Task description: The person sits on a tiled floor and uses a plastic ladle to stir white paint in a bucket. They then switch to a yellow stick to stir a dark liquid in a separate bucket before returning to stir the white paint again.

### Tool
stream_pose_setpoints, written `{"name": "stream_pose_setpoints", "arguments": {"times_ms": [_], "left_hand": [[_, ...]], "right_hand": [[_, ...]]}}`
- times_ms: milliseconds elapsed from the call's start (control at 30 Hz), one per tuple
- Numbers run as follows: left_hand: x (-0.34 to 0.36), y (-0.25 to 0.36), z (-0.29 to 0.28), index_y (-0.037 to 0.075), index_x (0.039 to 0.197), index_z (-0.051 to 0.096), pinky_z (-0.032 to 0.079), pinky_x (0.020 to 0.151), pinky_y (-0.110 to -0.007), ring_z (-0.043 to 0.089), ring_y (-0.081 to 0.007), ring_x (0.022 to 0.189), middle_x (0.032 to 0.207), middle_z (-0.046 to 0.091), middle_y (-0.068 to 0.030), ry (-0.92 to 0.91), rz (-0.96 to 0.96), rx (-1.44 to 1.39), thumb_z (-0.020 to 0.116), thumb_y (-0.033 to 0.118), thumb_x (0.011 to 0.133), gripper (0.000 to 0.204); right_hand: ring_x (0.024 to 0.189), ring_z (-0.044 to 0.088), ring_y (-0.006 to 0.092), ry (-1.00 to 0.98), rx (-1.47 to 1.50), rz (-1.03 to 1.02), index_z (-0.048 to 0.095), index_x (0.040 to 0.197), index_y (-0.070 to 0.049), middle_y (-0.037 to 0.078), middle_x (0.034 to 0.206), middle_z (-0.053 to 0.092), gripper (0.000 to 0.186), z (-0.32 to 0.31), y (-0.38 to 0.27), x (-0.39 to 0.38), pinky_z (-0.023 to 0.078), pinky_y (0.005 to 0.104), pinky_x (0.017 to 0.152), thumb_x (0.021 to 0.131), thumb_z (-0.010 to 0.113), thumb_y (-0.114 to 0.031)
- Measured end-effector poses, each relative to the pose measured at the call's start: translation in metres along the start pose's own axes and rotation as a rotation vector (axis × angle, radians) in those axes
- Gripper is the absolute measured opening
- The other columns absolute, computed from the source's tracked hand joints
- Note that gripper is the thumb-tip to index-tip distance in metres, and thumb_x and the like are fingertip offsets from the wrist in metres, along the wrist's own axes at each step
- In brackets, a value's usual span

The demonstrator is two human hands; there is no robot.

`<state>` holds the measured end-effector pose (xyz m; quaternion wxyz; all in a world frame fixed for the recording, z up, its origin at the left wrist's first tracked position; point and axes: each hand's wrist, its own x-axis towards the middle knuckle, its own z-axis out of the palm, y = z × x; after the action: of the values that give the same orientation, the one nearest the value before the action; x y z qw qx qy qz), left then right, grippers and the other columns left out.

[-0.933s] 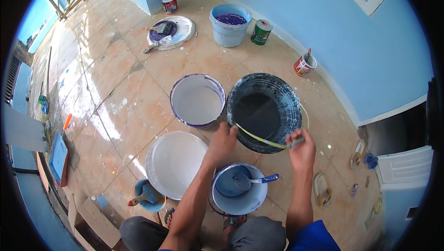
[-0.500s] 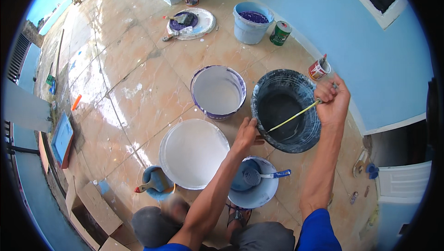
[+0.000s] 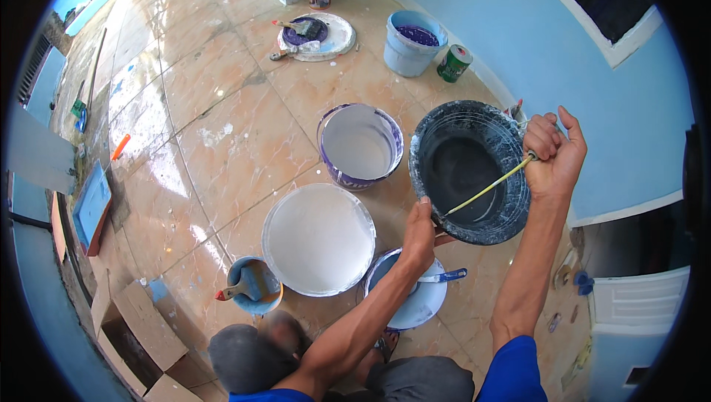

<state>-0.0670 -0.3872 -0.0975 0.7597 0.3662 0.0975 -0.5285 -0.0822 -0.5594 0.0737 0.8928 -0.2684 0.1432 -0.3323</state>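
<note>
where the black bucket (image 3: 429,146) is: right of centre in my head view, between the two hands; from this far off i cannot tell whether its base touches the floor (image 3: 237,180).

right hand (image 3: 552,154): fingers curled closed around the end of the yellow handle (image 3: 489,189), thumb pointing up, just above the bucket's right rim.

yellow handle: a taut straight line across the bucket's mouth, from the right hand down to the near left rim.

left hand (image 3: 421,240): at the near left side of the bucket, thumb up by the rim, the other fingers partly hidden under the wall; i cannot tell how firmly they grip.

purple-rimmed bucket (image 3: 348,178): upright just left of the black one, white inside.

white tub (image 3: 266,240): wide and round, nearer to me, left of the left hand.

pale blue pail (image 3: 422,309): below the left hand, partly covered by the left forearm; a blue-handled brush (image 3: 444,277) lies across its right rim.

small blue pot (image 3: 238,267): just left of the tub, with a red-tipped brush (image 3: 238,291) leaning out over its left rim.

far side: a round white lid (image 3: 342,38) carrying a dark-bristled brush (image 3: 302,28), a light blue bucket (image 3: 407,61) with purple inside, and a green can (image 3: 454,64) beside it.

left edge: i see a blue paint tray (image 3: 92,206), an orange handle (image 3: 121,146) near it, and an open cardboard box (image 3: 150,324) closer in.
</note>
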Motion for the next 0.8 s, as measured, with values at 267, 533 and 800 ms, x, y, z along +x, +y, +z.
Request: {"name": "stream_pose_setpoints", "arguments": {"times_ms": [267, 533, 800], "left_hand": [[-0.013, 0.015, 0.0, -0.002, 0.141, 0.039, 0.057, 0.093, -0.046, 0.062, -0.0364, 0.113, 0.139, 0.047, -0.0183, 0.029, 0.063, -0.094, 0.026, 0.035, 0.109, 0.051], [-0.016, 0.037, -0.009, 0.0, 0.146, 0.034, 0.055, 0.097, -0.049, 0.059, -0.0348, 0.118, 0.139, 0.045, -0.0201, -0.03, 0.055, -0.155, 0.023, 0.033, 0.11, 0.05], [-0.005, 0.047, -0.018, 0.002, 0.145, 0.035, 0.054, 0.099, -0.051, 0.055, -0.0341, 0.123, 0.138, 0.044, -0.0207, -0.084, 0.005, -0.221, 0.021, 0.034, 0.11, 0.049]], "right_hand": [[0.05, 0.029, 0.0066, -0.058, -0.041, 0.025, 0.045, 0.083, -0.006, -0.003, 0.062, 0.032, 0.02, 0.033, 0.02, -0.002, 0.022, 0.0233, 0.043, 0.092, 0.062, -0.011], [0.05, 0.028, 0.0063, -0.103, -0.094, 0.012, 0.044, 0.081, -0.007, -0.003, 0.062, 0.033, 0.021, 0.058, 0.04, 0.006, 0.022, 0.0231, 0.044, 0.092, 0.062, -0.009], [0.05, 0.028, 0.0063, -0.105, -0.149, -0.005, 0.043, 0.078, -0.008, -0.003, 0.061, 0.032, 0.023, 0.075, 0.055, 0.013, 0.022, 0.0235, 0.045, 0.093, 0.06, -0.009]]}}
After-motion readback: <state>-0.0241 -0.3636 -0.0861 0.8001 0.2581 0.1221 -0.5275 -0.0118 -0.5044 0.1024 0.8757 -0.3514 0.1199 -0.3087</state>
